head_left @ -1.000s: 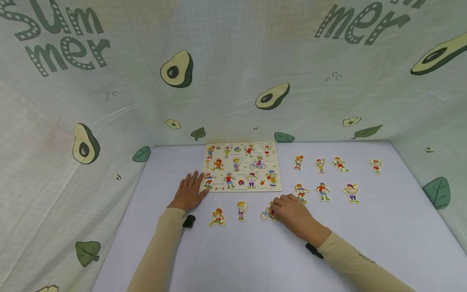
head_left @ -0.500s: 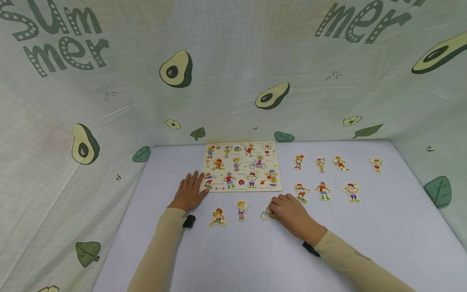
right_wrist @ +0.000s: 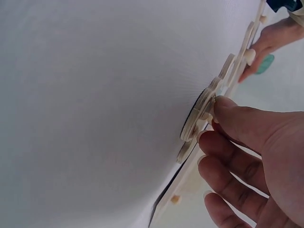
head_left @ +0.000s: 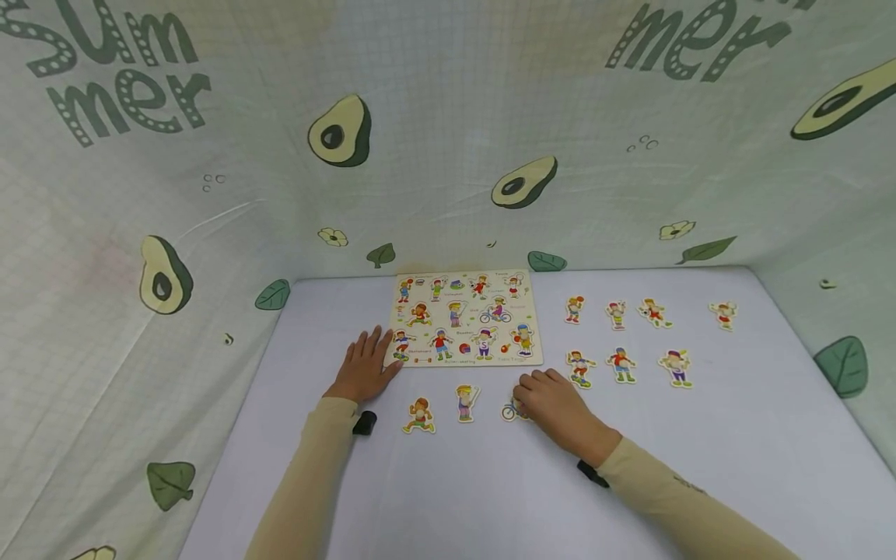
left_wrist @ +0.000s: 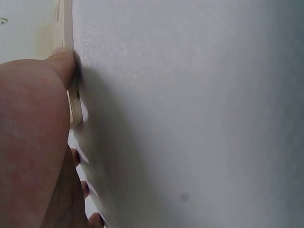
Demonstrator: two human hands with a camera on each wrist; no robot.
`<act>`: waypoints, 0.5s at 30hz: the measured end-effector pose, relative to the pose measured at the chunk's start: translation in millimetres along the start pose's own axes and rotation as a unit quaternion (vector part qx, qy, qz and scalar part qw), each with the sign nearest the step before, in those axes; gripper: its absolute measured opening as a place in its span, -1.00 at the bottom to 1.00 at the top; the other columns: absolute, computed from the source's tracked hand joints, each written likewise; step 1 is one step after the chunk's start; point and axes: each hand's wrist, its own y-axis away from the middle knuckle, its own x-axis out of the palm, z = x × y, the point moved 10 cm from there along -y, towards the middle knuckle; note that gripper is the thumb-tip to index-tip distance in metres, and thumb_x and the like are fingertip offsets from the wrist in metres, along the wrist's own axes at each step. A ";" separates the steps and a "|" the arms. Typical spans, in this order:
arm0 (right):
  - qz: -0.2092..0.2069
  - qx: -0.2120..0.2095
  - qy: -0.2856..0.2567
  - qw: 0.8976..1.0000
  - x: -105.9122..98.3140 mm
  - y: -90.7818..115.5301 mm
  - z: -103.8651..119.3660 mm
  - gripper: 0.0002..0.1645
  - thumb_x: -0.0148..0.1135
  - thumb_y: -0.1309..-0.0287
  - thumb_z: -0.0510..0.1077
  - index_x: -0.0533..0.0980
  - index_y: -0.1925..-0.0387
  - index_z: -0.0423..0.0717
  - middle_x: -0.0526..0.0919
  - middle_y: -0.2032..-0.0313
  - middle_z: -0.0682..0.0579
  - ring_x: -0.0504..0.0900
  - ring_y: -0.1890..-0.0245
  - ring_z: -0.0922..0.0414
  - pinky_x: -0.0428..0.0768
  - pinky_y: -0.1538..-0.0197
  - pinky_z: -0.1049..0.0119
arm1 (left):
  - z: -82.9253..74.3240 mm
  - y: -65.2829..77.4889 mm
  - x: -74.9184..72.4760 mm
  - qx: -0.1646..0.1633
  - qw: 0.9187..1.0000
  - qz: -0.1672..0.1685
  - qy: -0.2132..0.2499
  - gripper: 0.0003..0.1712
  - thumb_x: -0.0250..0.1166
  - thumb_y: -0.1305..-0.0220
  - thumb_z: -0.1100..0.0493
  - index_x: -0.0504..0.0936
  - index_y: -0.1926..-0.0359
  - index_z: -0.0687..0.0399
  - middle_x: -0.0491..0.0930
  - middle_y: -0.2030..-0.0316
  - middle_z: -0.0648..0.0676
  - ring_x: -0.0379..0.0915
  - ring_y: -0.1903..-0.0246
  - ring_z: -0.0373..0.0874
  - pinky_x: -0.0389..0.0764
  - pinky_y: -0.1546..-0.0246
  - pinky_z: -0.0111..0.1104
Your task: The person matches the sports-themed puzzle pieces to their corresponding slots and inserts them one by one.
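My left hand (head_left: 363, 364) lies flat with its fingers spread beside the lower left corner of a wooden puzzle board (head_left: 526, 311) printed with sports figures. In the left wrist view the thumb (left_wrist: 61, 64) touches the board's edge (left_wrist: 68, 28). My right hand (head_left: 556, 408) is over a cyclist puzzle piece (head_left: 509, 411) on the table in front of the board. Thumb and index finger pinch the piece (right_wrist: 195, 116) near its knob in the right wrist view, the other fingers loosely bent. The hand hides most of the cyclist in the head view.
A runner piece (head_left: 419, 416) and a golfer piece (head_left: 465, 403) lie left of the cyclist. Several more figure pieces sit right of the board, among them a skateboarder (head_left: 579, 369) close to my right hand and a baseball player (head_left: 677, 368). A patterned cloth backdrop (head_left: 434, 117) rises behind.
My right hand has shifted slightly left and now covers more of the cyclist piece, which has barely moved. The left hand and the board have stayed in place.
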 end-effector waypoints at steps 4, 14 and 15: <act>0.011 0.001 0.000 1.000 1.5 -0.5 1.2 -0.70 0.67 0.06 -0.25 0.65 0.32 -0.05 0.64 0.34 0.10 0.58 0.29 0.10 0.59 0.15 0.17 | -2.2 1.4 -2.3 0.002 1.000 -0.003 0.003 -0.13 0.08 -0.63 -0.15 0.03 -0.68 0.19 -0.10 -0.66 0.37 -0.26 -0.64 0.40 -0.16 -0.62 0.23; 0.022 -0.006 0.006 1.000 3.2 -0.4 4.2 -0.69 0.66 0.01 -0.21 0.62 0.29 -0.07 0.60 0.31 0.08 0.57 0.27 0.09 0.58 0.14 0.18 | -1.9 1.5 -1.5 -0.009 1.000 0.011 -0.001 -0.13 0.08 -0.64 -0.12 -0.01 -0.69 0.18 -0.15 -0.68 0.35 -0.30 -0.65 0.38 -0.19 -0.63 0.22; 0.022 -0.007 0.007 1.000 3.2 -0.3 4.5 -0.68 0.66 0.00 -0.20 0.62 0.28 -0.06 0.60 0.31 0.08 0.57 0.27 0.09 0.58 0.14 0.19 | -2.0 1.3 -1.5 -0.008 1.000 0.009 0.003 -0.13 0.09 -0.64 -0.12 -0.01 -0.69 0.19 -0.14 -0.67 0.36 -0.30 -0.65 0.39 -0.19 -0.62 0.22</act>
